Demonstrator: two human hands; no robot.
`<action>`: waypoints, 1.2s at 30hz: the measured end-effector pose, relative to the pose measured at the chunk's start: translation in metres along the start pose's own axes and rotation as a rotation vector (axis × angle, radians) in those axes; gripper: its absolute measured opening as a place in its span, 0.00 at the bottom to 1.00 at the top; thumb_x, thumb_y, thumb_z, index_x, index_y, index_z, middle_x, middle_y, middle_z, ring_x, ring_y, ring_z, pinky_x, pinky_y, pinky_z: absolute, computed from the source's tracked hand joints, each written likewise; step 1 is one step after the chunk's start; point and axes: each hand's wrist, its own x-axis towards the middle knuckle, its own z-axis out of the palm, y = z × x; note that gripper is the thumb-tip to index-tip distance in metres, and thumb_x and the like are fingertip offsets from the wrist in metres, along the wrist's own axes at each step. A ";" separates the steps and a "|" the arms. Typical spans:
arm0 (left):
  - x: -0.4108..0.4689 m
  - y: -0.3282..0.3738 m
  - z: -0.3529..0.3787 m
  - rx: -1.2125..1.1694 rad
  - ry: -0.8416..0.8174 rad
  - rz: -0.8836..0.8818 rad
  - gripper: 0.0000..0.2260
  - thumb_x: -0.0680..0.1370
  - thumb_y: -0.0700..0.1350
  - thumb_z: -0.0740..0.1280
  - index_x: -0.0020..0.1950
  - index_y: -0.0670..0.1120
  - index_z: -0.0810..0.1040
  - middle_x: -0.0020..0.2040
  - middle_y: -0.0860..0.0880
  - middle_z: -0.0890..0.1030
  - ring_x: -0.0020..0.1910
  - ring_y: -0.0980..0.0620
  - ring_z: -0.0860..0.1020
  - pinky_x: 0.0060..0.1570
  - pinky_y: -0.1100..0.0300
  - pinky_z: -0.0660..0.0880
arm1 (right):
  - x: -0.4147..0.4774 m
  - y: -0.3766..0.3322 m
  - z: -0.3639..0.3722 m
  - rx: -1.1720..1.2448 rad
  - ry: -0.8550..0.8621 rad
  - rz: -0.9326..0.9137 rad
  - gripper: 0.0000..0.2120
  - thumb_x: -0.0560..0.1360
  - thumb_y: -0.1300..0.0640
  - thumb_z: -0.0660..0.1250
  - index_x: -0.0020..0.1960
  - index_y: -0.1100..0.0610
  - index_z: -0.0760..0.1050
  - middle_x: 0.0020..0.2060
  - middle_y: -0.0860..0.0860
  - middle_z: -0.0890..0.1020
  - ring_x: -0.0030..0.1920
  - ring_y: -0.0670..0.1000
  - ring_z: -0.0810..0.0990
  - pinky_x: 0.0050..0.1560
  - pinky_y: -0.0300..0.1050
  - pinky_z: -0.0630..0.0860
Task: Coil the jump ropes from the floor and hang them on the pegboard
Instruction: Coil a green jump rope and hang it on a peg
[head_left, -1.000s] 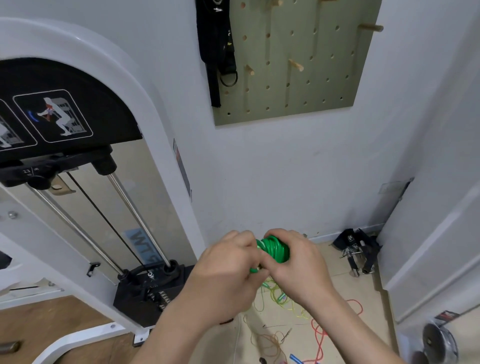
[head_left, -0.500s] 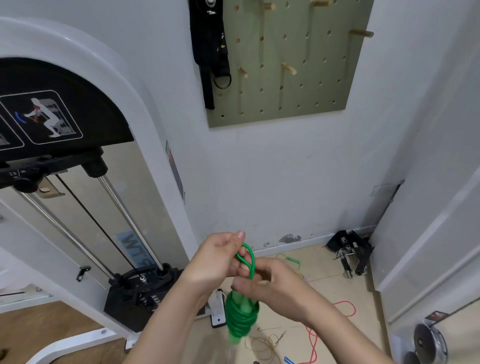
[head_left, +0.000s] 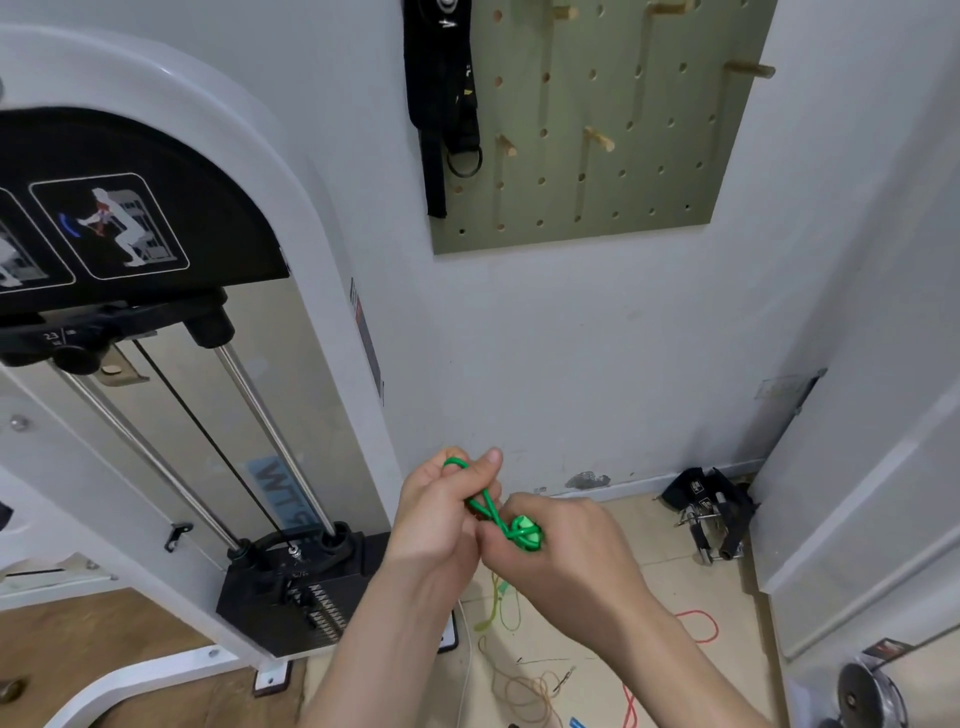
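A coiled green jump rope (head_left: 524, 532) is held between both hands in front of the wall. My left hand (head_left: 441, 514) pinches a loop of it that sticks up past the thumb. My right hand (head_left: 556, 545) grips the wound bundle, which is partly hidden in the fingers. Up on the wall hangs the olive pegboard (head_left: 623, 171) with wooden pegs (head_left: 597, 139) and black straps (head_left: 441, 93) on its left side. More ropes lie on the floor below my hands: a yellow-green one (head_left: 501, 603), a red one (head_left: 696, 621) and a tan one (head_left: 524, 688).
A white cable machine (head_left: 171, 364) with a black weight stack (head_left: 296, 587) fills the left side. Black handles and metal clips (head_left: 709, 514) lie at the baseboard to the right. A white door or panel (head_left: 872, 467) stands on the right, with a metal disc (head_left: 862, 693) at the lower right.
The green bundle, which hung down below my hands half a second ago, has been lifted into my right hand. My left hand now holds the loop higher.
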 end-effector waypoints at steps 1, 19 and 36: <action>0.004 -0.001 -0.001 0.036 0.015 0.028 0.19 0.74 0.35 0.68 0.31 0.48 0.60 0.28 0.47 0.63 0.27 0.53 0.63 0.27 0.60 0.63 | 0.000 -0.004 0.000 0.051 0.012 0.009 0.11 0.70 0.37 0.59 0.32 0.40 0.69 0.25 0.46 0.72 0.30 0.50 0.67 0.29 0.40 0.62; 0.028 -0.035 -0.003 0.509 0.128 0.384 0.20 0.73 0.37 0.72 0.29 0.46 0.63 0.25 0.52 0.63 0.27 0.53 0.61 0.28 0.62 0.61 | -0.005 -0.012 -0.009 -0.276 0.047 0.015 0.19 0.74 0.41 0.59 0.32 0.52 0.62 0.27 0.53 0.72 0.33 0.55 0.68 0.33 0.52 0.63; 0.022 -0.038 0.134 0.231 -0.226 0.134 0.14 0.72 0.46 0.71 0.29 0.48 0.72 0.22 0.52 0.61 0.22 0.55 0.58 0.22 0.64 0.59 | 0.005 0.088 -0.115 0.161 -0.079 0.123 0.16 0.74 0.42 0.65 0.37 0.54 0.72 0.27 0.50 0.80 0.31 0.49 0.78 0.37 0.46 0.71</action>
